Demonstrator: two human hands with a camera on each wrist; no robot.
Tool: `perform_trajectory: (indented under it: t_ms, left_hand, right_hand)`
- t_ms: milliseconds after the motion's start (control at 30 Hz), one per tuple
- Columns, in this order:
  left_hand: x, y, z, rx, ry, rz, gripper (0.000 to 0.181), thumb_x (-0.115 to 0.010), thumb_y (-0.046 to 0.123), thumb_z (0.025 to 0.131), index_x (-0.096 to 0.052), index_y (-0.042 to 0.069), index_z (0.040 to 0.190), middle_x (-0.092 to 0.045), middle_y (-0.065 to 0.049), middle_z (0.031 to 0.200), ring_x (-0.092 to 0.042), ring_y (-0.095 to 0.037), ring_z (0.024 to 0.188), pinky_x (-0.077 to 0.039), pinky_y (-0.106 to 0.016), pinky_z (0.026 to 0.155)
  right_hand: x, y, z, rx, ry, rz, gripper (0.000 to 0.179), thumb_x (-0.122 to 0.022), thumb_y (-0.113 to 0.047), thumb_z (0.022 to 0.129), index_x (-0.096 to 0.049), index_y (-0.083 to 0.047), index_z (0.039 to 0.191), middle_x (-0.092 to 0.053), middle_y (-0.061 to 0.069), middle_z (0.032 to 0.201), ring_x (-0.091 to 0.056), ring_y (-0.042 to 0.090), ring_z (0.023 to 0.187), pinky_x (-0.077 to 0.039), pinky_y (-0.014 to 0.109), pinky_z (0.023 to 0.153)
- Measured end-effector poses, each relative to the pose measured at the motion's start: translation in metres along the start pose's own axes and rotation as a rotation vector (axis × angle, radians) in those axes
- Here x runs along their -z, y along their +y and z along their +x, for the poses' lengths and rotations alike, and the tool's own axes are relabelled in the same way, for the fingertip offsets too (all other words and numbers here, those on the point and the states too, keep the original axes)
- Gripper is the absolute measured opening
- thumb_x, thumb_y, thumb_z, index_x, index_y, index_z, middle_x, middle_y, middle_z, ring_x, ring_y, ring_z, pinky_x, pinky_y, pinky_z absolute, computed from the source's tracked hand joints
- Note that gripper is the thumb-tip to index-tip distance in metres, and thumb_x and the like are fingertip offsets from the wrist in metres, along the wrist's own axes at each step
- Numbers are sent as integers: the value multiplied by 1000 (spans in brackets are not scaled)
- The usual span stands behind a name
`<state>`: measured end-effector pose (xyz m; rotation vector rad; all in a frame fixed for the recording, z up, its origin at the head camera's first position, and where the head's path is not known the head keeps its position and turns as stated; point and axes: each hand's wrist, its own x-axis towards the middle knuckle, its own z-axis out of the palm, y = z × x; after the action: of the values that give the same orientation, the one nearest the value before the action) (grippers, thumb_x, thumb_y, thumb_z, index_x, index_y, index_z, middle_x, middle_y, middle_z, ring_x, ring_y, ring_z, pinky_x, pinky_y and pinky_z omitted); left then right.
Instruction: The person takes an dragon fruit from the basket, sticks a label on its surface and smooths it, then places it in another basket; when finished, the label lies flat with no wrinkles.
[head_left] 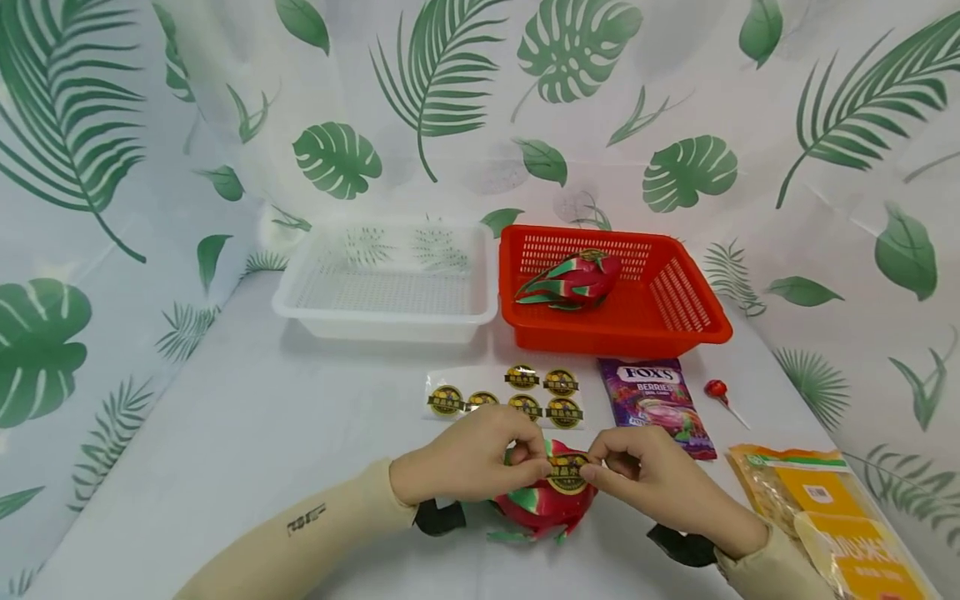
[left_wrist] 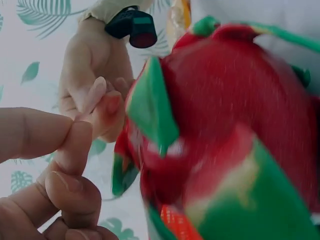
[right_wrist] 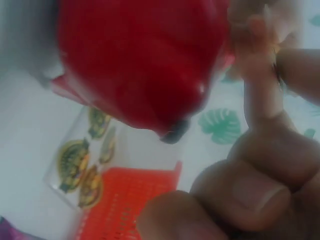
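A round black-and-gold sticker point(head_left: 566, 477) is stretched between both hands, just over a red dragon fruit point(head_left: 534, 510) with green-tipped scales. My left hand point(head_left: 480, 454) pinches the sticker's left edge between thumb and forefinger. On the opposite edge, the thumb and forefinger of my right hand point(head_left: 660, 477) pinch it too. The left wrist view shows the sticker nearly edge-on, beside the dragon fruit point(left_wrist: 230, 95). Whether it touches the skin I cannot tell. In the right wrist view the dragon fruit point(right_wrist: 140, 60) is blurred, with the curled fingers of my right hand point(right_wrist: 250, 185) beside it.
Behind the hands lies a clear sheet point(head_left: 453, 377) with several matching stickers. A white basket point(head_left: 390, 319) stands back left; a red basket point(head_left: 607, 342) beside it holds another dragon fruit point(head_left: 588, 279). To the right lie a purple candy bag point(head_left: 656, 408), a red lollipop point(head_left: 717, 390) and an orange-yellow pouch point(head_left: 832, 517).
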<state>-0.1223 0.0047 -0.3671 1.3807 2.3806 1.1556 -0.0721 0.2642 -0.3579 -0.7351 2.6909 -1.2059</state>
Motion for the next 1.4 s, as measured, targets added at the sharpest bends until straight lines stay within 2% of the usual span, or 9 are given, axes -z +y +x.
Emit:
perform_trajectory:
  t_ms: [100, 267, 533, 633, 767, 900, 1067, 1267, 1400]
  left_hand:
    - [-5, 4, 0, 19, -9, 46, 21, -74, 22, 95, -68, 21, 75, -45, 13, 59, -43, 2, 63, -34, -11, 59]
    - [-14, 11, 1, 6, 2, 221, 21, -75, 25, 91, -69, 26, 70, -52, 19, 59, -45, 5, 62, -35, -10, 57]
    - [-23, 16, 7, 28, 17, 433, 47, -75, 41, 91, -49, 26, 55, -41, 17, 51, -41, 3, 54, -30, -14, 52]
    - [-23, 16, 8, 51, 29, 478, 52, -76, 46, 90, -45, 26, 54, -37, 16, 50, -39, 2, 51, -26, -14, 46]
    - [-23, 15, 9, 78, 25, 482, 54, -77, 50, 90, -45, 25, 54, -36, 16, 50, -38, 2, 51, -24, -15, 43]
    - [-23, 14, 10, 73, 16, 469, 54, -77, 48, 90, -45, 25, 54, -37, 16, 50, -38, 2, 51, -24, -15, 43]
    - [-23, 12, 11, 51, 25, 453, 54, -77, 46, 90, -44, 25, 53, -35, 16, 49, -35, 2, 48, -20, -15, 42]
    - [-25, 11, 10, 10, 76, 447, 54, -72, 42, 94, -40, 25, 54, -33, 15, 49, -33, 2, 46, -17, -15, 42]
    - [-26, 11, 9, 8, 67, 436, 53, -70, 39, 96, -40, 24, 55, -32, 14, 50, -33, 1, 47, -17, -15, 43]
  right_hand:
    - [0, 4, -8, -11, -24, 17, 14, -74, -22, 97, -68, -26, 85, -36, -7, 61, -35, -2, 56, -31, 24, 47]
    - [-4, 11, -17, -75, -63, 6, 12, -75, -27, 97, -69, -24, 86, -36, -11, 62, -35, -2, 55, -31, 23, 46]
    - [-10, 10, -18, -103, -55, -81, 17, -78, -34, 94, -68, -26, 81, -36, -16, 62, -35, -4, 55, -31, 19, 47]
    - [-11, 6, -17, -135, -24, -171, 23, -80, -39, 91, -65, -28, 77, -35, -16, 61, -36, -3, 55, -31, 18, 48]
    - [-16, 2, -12, -186, 59, -291, 35, -79, -50, 89, -59, -29, 68, -33, -16, 59, -35, -1, 55, -28, 18, 50]
    - [-22, 1, -7, -213, 114, -331, 44, -77, -50, 91, -53, -27, 61, -34, -16, 56, -35, -1, 54, -28, 18, 51]
    - [-24, 2, -4, -209, 120, -314, 47, -77, -45, 93, -49, -25, 59, -34, -17, 54, -35, -2, 53, -28, 17, 49]
    - [-28, 7, -3, -139, 157, -290, 51, -77, -38, 94, -45, -25, 56, -29, -21, 53, -32, -4, 51, -25, 16, 48]
    - [-32, 8, -2, -127, 173, -266, 54, -77, -35, 94, -43, -24, 54, -26, -22, 53, -30, -5, 50, -23, 16, 48]
